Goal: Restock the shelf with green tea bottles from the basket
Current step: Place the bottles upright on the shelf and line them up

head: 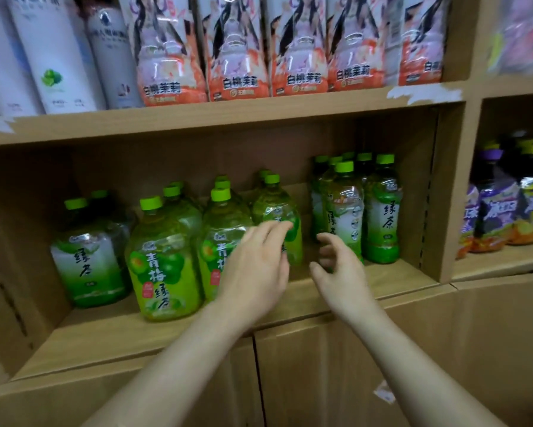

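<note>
Cardboard-coloured shelving (228, 115) fills the view. Left hand (256, 266) is spread, fingers resting on a squat green tea bottle (277, 217), apparently to steady or straighten it. Right hand (339, 266) is released, fingers curled around nothing, poised in the gap beside the tall green tea bottles (382, 211). That gap likely awaits stock. No basket is in view.

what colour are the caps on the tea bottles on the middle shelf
Bright lime green, as on the front plum green tea bottle's cap; clearest in the head view.
</note>
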Demonstrator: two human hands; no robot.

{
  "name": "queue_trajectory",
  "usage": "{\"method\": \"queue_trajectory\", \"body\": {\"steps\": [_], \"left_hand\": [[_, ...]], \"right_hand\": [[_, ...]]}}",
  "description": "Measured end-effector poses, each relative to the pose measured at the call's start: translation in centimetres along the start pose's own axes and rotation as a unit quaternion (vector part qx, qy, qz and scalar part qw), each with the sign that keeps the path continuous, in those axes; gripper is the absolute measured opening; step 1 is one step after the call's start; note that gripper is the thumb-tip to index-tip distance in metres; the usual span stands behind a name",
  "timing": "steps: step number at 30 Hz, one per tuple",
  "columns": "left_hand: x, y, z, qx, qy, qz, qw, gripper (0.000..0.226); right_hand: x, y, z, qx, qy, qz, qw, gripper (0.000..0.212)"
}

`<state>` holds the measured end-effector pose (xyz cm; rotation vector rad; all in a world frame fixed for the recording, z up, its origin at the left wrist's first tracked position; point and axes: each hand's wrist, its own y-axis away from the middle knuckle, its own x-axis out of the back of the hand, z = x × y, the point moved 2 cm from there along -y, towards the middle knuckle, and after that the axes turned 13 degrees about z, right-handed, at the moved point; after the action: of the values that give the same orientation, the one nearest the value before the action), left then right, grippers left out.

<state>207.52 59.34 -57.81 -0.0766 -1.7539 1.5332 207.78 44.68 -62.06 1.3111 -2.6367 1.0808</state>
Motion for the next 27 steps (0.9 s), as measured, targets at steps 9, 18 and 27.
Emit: {"method": "queue_trajectory", "body": {"steps": [9,18,27], "left_hand": [[-12.8,-3.9,4.2,0.325,0.249,-0.132,0.903,0.075],[-16.5,-4.3,4.1,0.325,0.209,-0.091,0.918,0.055],[-17.8,-5.1,4.1,0.303,0.194,-0.039,0.932,0.057]], "right_hand": [[2.2,-2.4,3.7,-0.049,-0.011,-0.024,0.998,0.066],[3.7,-5.5,6.6,-0.060,0.044,-0.053,0.996,0.059],[4.7,-6.5,8.0,-0.043,0.140,0.024,0.989,0.069]]}}
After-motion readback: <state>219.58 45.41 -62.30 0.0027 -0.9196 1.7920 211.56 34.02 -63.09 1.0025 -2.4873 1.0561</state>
